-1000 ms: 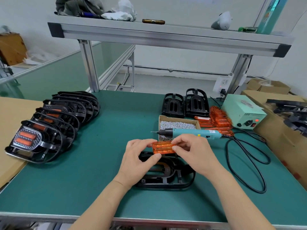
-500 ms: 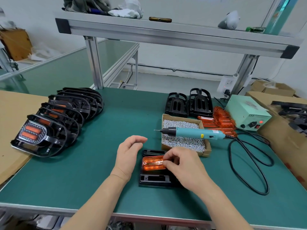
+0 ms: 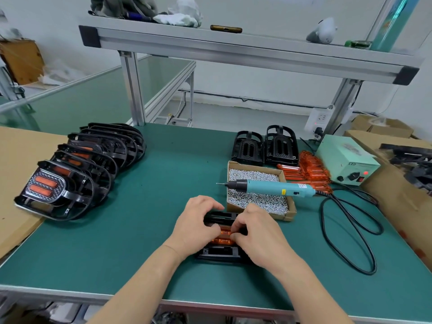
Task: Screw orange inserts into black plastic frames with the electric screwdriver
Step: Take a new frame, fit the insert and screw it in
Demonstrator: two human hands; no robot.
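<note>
The left hand and right hand hide most of the orange insert. At 3 o'clock, a box is cut off.

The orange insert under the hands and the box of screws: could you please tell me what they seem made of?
The orange insert looks like translucent glossy plastic: it glows where light passes through. The box looks like plain brown cardboard, matte with raw cut edges. The screws inside seem bright silvery metal.
</note>
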